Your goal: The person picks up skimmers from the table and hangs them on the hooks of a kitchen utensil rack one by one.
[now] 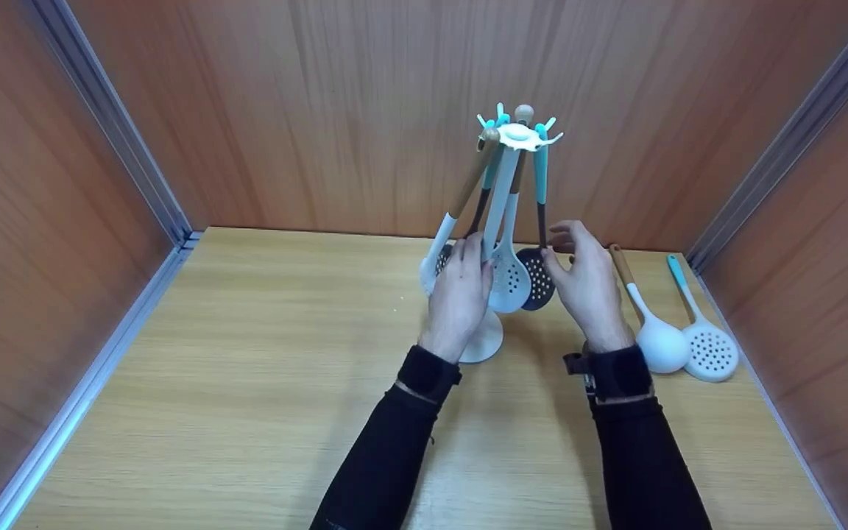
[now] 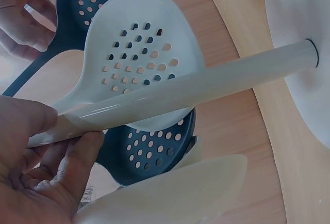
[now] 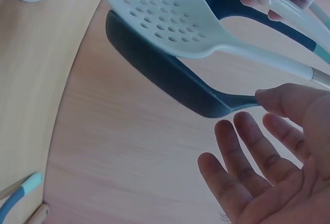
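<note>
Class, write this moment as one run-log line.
left hand: pinches stand pole; right hand: touches rightmost dark skimmer; ladle, white skimmer: lie on table

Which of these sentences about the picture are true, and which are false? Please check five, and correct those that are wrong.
1. The left hand holds the stand by its pole. True.
2. A white ladle and a white slotted spoon lie on the table. True.
3. The ladle on the table has a turquoise handle. False: its handle is brown.
4. The right hand is holding the ladle. False: its thumb touches a dark slotted spoon at the stand.
5. The stand has a black base. False: the base is white.
</note>
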### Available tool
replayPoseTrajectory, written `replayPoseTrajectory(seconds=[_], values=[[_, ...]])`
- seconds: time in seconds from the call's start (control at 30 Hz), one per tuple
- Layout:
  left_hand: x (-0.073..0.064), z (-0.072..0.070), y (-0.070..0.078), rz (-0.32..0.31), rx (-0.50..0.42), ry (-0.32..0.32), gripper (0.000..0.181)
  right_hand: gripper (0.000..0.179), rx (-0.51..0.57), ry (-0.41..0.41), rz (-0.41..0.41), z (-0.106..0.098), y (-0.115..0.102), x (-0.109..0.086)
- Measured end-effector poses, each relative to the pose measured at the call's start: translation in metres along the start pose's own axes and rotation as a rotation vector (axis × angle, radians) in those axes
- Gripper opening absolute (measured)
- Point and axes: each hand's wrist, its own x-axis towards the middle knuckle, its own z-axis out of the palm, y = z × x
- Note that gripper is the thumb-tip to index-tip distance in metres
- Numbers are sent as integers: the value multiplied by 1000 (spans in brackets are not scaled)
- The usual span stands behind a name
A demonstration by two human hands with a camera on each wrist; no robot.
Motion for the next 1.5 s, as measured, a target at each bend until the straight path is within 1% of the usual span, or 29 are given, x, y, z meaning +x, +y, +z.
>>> replayPoseTrajectory(seconds=[0.1, 0.33, 0.53, 0.77, 1.0, 1.2, 1.5], values=[[0, 0, 0, -6, -6, -3, 46, 37, -10, -1, 6, -3, 2, -2], [-1, -1, 0, -26, -26, -15, 47, 37, -71, -13, 26, -9, 9, -7], [0, -2, 0, -30, -9, -20, 49, 39, -134, -29, 21, -14, 18, -9], [0, -2, 0, -33, -10, -20, 50, 40, -192, -86, 62, -21, 29, -10], [1, 1, -1, -12, 1, 8, 48, 39, -226, -135, 47, -24, 49, -10], [2, 1, 1, -35, -12, -10, 46, 41, -271, -201, 50, -29, 62, -8], [0, 1, 2, -46, -3, -18, 47, 44, -283, -295, 60, -33, 80, -7]])
